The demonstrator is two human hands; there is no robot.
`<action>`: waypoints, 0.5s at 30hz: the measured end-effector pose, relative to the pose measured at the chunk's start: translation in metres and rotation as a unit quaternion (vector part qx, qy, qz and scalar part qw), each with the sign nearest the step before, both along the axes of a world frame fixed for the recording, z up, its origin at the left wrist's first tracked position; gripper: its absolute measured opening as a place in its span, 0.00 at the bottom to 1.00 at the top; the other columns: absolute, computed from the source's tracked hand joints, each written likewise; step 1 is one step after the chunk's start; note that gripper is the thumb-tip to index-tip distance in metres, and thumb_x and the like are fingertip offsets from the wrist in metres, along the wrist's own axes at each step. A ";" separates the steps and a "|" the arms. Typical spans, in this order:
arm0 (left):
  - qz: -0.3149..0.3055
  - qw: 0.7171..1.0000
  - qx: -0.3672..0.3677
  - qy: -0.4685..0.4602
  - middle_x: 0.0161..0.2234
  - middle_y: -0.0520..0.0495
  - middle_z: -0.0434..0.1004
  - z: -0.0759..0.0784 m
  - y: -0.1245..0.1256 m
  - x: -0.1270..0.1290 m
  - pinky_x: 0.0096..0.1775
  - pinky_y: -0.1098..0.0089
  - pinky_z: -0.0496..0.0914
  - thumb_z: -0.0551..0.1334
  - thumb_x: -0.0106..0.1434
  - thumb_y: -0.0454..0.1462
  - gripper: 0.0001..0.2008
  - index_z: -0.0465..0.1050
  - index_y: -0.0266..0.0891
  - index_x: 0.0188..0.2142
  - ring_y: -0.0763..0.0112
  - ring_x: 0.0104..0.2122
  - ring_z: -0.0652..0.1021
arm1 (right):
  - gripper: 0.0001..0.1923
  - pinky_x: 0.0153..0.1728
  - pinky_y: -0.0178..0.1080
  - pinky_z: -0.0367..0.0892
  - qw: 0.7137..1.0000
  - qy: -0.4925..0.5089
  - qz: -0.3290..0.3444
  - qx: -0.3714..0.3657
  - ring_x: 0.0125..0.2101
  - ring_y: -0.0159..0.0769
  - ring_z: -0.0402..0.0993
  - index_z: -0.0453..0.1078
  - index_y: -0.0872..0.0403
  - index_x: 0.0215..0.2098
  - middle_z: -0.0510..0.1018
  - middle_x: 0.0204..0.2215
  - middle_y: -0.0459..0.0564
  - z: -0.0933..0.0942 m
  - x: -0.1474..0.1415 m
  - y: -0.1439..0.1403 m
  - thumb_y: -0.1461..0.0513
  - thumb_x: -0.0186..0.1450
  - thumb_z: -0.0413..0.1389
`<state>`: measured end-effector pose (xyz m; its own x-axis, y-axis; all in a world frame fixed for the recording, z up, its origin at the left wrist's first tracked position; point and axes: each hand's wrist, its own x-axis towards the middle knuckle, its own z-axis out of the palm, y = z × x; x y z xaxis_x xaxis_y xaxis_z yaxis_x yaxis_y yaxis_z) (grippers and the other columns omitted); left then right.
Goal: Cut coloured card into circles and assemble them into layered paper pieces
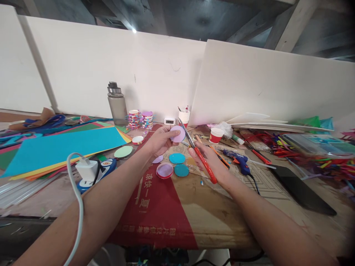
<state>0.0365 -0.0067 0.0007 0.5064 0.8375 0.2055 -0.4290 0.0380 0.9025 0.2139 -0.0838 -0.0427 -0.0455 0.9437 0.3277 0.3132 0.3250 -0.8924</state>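
My left hand (162,140) pinches a small purple paper disc (178,134) by its left edge, above the middle of the table. In my right hand (206,157) are scissors (203,162) with red handles, their metal blades pointing up and left beside the disc's right edge. Whether the blades touch the paper I cannot tell. Below the hands lie two blue discs (177,158) and a red-rimmed round piece with a purple top (164,170). Another purple disc is partly hidden under my left hand.
Coloured paper sheets (69,147) and a white charger (88,170) with a cable lie at left. A bottle (117,105) and stacks of discs (146,120) stand behind. Rightward are a paper cup (216,135), a blue glue gun (242,162), a dark phone-like slab (302,190) and a plastic box (318,145).
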 end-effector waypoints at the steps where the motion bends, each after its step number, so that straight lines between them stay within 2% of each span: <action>1: -0.001 1.000 0.001 0.003 0.25 0.50 0.73 0.000 0.000 -0.001 0.22 0.77 0.62 0.76 0.44 0.36 0.15 0.74 0.33 0.28 0.79 0.23 0.70 | 0.22 0.20 0.34 0.54 1.000 -0.018 0.002 0.008 0.20 0.31 0.56 0.63 0.50 0.27 0.62 0.19 0.42 0.002 0.000 -0.002 0.41 0.62 0.53; 7: -0.014 0.999 0.007 0.028 0.26 0.49 0.74 -0.002 0.000 -0.001 0.23 0.76 0.64 0.76 0.44 0.36 0.16 0.75 0.32 0.30 0.77 0.24 0.72 | 0.15 0.23 0.34 0.54 0.994 -0.096 -0.007 0.049 0.23 0.31 0.57 0.63 0.49 0.32 0.64 0.23 0.42 0.006 0.000 -0.009 0.48 0.63 0.57; 15: -0.019 0.999 0.026 0.032 0.26 0.48 0.74 -0.001 -0.001 -0.002 0.22 0.76 0.63 0.76 0.44 0.38 0.17 0.76 0.32 0.30 0.77 0.24 0.72 | 0.18 0.19 0.33 0.53 0.999 -0.047 0.003 0.001 0.19 0.28 0.54 0.58 0.49 0.31 0.60 0.22 0.40 -0.006 0.001 -0.003 0.46 0.62 0.58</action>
